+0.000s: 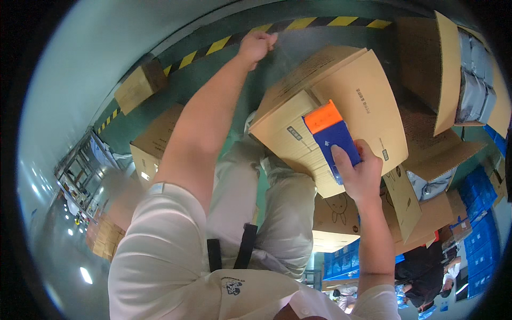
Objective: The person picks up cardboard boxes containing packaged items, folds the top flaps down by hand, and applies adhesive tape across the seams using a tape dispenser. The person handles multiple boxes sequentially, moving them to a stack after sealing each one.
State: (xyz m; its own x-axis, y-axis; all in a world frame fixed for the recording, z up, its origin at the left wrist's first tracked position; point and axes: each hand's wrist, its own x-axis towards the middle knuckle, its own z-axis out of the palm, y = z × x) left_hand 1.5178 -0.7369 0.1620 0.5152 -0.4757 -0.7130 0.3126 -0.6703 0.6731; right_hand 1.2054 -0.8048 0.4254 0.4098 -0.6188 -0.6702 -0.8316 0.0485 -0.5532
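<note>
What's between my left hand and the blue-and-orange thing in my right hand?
In the head view, some green floor, then part of the large cardboard box.

Off-white short-sleeved shirt (261,293), dark cartoon print (232,287) on the chest, small pale button (304,311) on the front. Left sleeve (165,218) loose, plain hem. Pale grey-beige trousers (288,197), creased. Two flat black straps (246,245) at the waist. Left hand (257,48) and right hand (362,173) bare.
</note>
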